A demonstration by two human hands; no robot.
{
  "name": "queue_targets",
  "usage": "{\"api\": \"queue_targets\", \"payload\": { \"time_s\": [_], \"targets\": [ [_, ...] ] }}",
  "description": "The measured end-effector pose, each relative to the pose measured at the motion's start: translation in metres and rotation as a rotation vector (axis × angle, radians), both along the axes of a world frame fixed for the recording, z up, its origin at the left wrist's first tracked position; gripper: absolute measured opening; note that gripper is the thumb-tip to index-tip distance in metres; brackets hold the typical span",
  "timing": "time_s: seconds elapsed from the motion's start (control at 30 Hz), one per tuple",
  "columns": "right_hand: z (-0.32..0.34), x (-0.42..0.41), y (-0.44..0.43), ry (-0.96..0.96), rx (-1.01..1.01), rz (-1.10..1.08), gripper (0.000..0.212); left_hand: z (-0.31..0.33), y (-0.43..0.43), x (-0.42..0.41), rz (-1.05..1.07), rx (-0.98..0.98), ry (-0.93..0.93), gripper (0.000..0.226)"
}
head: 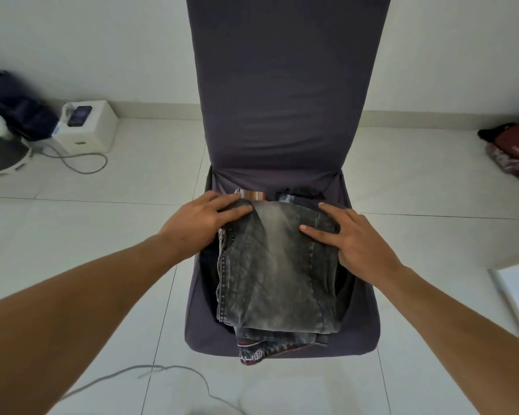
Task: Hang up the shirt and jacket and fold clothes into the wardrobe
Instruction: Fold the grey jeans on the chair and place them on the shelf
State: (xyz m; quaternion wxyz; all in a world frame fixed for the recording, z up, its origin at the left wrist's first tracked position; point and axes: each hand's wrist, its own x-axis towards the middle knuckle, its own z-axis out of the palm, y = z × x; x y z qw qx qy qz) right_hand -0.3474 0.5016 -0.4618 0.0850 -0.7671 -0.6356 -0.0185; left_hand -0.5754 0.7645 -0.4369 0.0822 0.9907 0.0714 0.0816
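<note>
On the tiled floor [72,220] stands a chair [282,100] in a dark grey cover. Folded clothes are stacked on its seat, with faded grey jeans [276,271] on top. The left grip [201,221] and right grip [354,241] rest flat on the jeans' far corners, fingers straight and apart, clamped on nothing.

The person's left hand [204,218] and right hand [352,239] are bare, with slim fingers and short, plain nails. The left forearm [87,295] and right forearm [462,310] are uncovered along all their visible length, slender at the wrist and broader toward the elbow.
</note>
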Motion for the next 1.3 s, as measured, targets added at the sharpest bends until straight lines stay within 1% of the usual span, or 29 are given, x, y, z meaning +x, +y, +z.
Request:
{"api": "queue_targets", "payload": {
  "time_s": [0.03, 0.1, 0.17, 0.27, 0.33, 0.37, 0.43, 0.5, 0.53, 0.57, 0.63, 0.67, 0.7, 0.73, 0.77, 0.8, 0.83, 0.87, 0.93, 1.03, 1.1, 1.2, 1.27, 1.3],
  "targets": [
    [-0.002, -0.003, -0.002, 0.052, 0.013, -0.036, 0.085, 0.000, -0.002, 0.000, 0.072, -0.128, -0.048, 0.069],
    [-0.010, -0.008, -0.007, 0.159, 0.055, -0.093, 0.078, -0.004, -0.011, -0.002, 0.232, -0.258, -0.224, 0.050],
    [-0.012, -0.013, -0.010, 0.229, 0.083, -0.113, 0.066, -0.004, -0.017, -0.004, 0.397, -0.393, -0.242, 0.043],
    [-0.009, -0.015, -0.009, 0.307, 0.052, -0.139, 0.056, -0.004, -0.019, -0.003, 0.562, -0.580, -0.254, 0.044],
    [-0.006, -0.018, -0.010, 0.324, 0.020, -0.147, 0.054, -0.003, -0.022, 0.001, 0.624, -0.641, -0.278, 0.045],
    [-0.005, -0.019, -0.011, 0.312, 0.007, -0.142, 0.054, -0.001, -0.024, 0.002, 0.634, -0.636, -0.256, 0.043],
    [-0.003, -0.020, -0.015, 0.282, -0.044, -0.122, 0.058, 0.005, -0.025, 0.003, 0.610, -0.614, -0.187, 0.037],
    [0.000, -0.023, -0.015, 0.304, -0.083, -0.136, 0.063, 0.006, -0.022, 0.003, 0.606, -0.631, -0.089, 0.037],
    [0.002, -0.026, -0.014, 0.363, -0.079, -0.180, 0.062, 0.009, -0.021, 0.004, 0.640, -0.678, -0.048, 0.040],
    [0.005, -0.032, -0.012, 0.490, -0.054, -0.272, 0.059, 0.012, -0.022, 0.007, 0.700, -0.779, -0.039, 0.042],
    [0.012, -0.045, -0.010, 0.886, 0.060, -0.479, 0.052, 0.022, -0.032, 0.014, 0.841, -1.172, -0.142, 0.043],
    [0.013, -0.053, -0.010, 1.077, 0.153, -0.538, 0.051, 0.027, -0.043, 0.015, 0.923, -1.378, -0.188, 0.039],
    [0.015, -0.061, -0.010, 1.220, 0.214, -0.575, 0.049, 0.028, -0.056, 0.014, 0.971, -1.538, -0.206, 0.034],
    [0.015, -0.069, -0.009, 1.308, 0.230, -0.605, 0.045, 0.028, -0.067, 0.012, 0.982, -1.592, -0.173, 0.034],
    [0.015, -0.076, -0.007, 1.328, 0.210, -0.650, 0.044, 0.021, -0.074, 0.010, 0.976, -1.566, -0.091, 0.049],
    [0.014, -0.082, -0.004, 1.302, 0.178, -0.716, 0.047, 0.016, -0.081, 0.007, 0.970, -1.508, -0.003, 0.072],
    [0.011, -0.085, 0.000, 1.254, 0.148, -0.793, 0.052, 0.009, -0.083, 0.006, 0.983, -1.453, 0.048, 0.091],
    [0.008, -0.088, 0.004, 1.219, 0.119, -0.874, 0.059, 0.003, -0.084, 0.006, 1.002, -1.422, 0.082, 0.102],
    [0.003, -0.091, 0.011, 1.248, 0.036, -0.988, 0.070, -0.005, -0.082, 0.004, 1.030, -1.419, 0.146, 0.110],
    [-0.002, -0.093, 0.012, 1.373, -0.046, -1.039, 0.083, -0.006, -0.085, -0.002, 1.056, -1.385, 0.309, 0.115],
    [-0.002, -0.092, 0.008, 1.395, -0.037, -1.084, 0.084, -0.006, -0.090, -0.004, 1.071, -1.339, 0.382, 0.120],
    [0.001, -0.090, 0.003, 1.466, -0.024, -1.129, 0.088, -0.008, -0.092, -0.006, 1.068, -1.271, 0.428, 0.131],
    [-0.001, -0.095, -0.002, 1.409, -0.004, -1.109, 0.084, -0.011, -0.092, -0.005, 1.016, -1.210, 0.452, 0.134],
    [-0.001, -0.100, -0.005, 1.359, 0.025, -1.083, 0.080, -0.011, -0.093, -0.006, 1.002, -1.167, 0.449, 0.132]
  ]
}}
